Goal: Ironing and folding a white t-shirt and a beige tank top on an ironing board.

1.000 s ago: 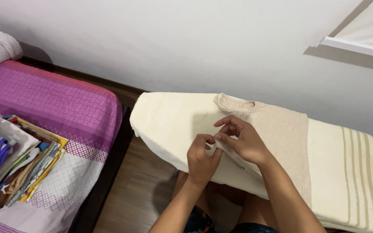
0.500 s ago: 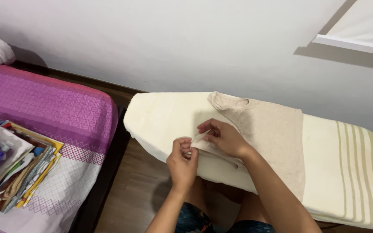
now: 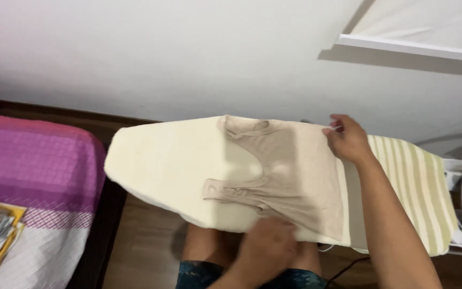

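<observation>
Beige tank top lies flat and a bit wrinkled on the cream ironing board, straps toward its pointed end. Right hand pinches the hem's far corner; left hand grips the near edge.

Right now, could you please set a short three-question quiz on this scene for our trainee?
1. True or false: the beige tank top lies flat on the ironing board.
2. Which hand grips the far hem corner of the top: A) left hand B) right hand?
3. What stands to the left of the board?

Key:
1. True.
2. B; the left hand is at the near edge of the top.
3. A bed with a purple patterned cover.
</observation>
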